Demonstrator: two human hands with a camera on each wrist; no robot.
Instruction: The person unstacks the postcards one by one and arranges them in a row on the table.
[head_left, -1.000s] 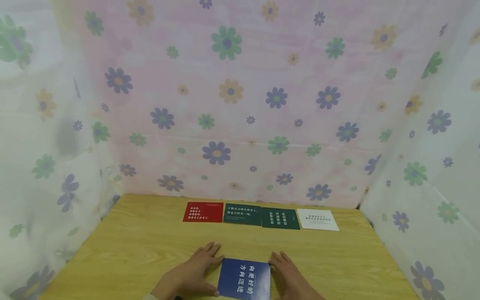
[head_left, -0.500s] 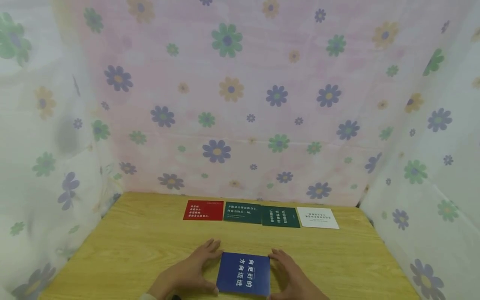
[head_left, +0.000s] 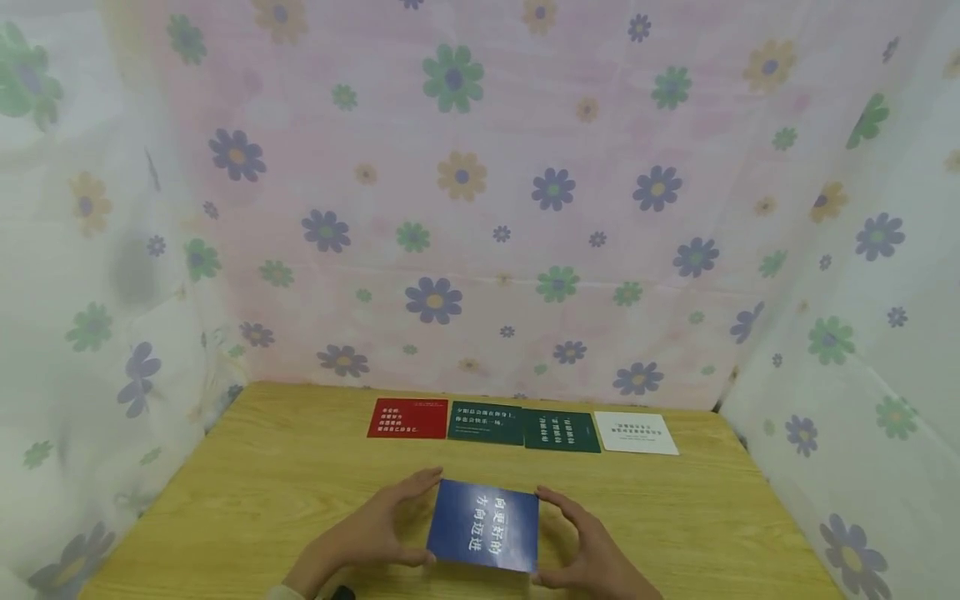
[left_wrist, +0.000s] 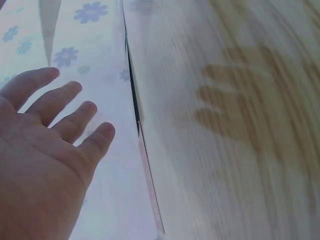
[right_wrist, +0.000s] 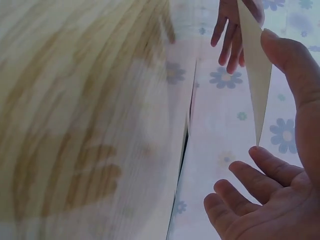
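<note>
A blue card (head_left: 483,525) with white Chinese characters is held up off the table in the head view, its far edge tilted slightly. My left hand (head_left: 367,525) holds its left side, index fingertip at the far corner and thumb at the near one. On the opposite side my right hand (head_left: 592,550) grips it the same way. From the right wrist, the card's pale underside (right_wrist: 257,70) shows between thumb and index fingertip, the other fingers spread below. In the left wrist view only a narrow strip of the card (left_wrist: 49,25) appears above the index fingertip.
Along the table's back lie a red card (head_left: 407,418), a green card (head_left: 486,422), a second green card (head_left: 561,430) and a white card (head_left: 637,432) in one row. Flower-printed sheeting (head_left: 495,208) encloses the wood-grain table (head_left: 225,500) at the back and sides.
Both hands have raised the blue card from the tabletop and carried it a little forward. The row of cards at the back stays put.
</note>
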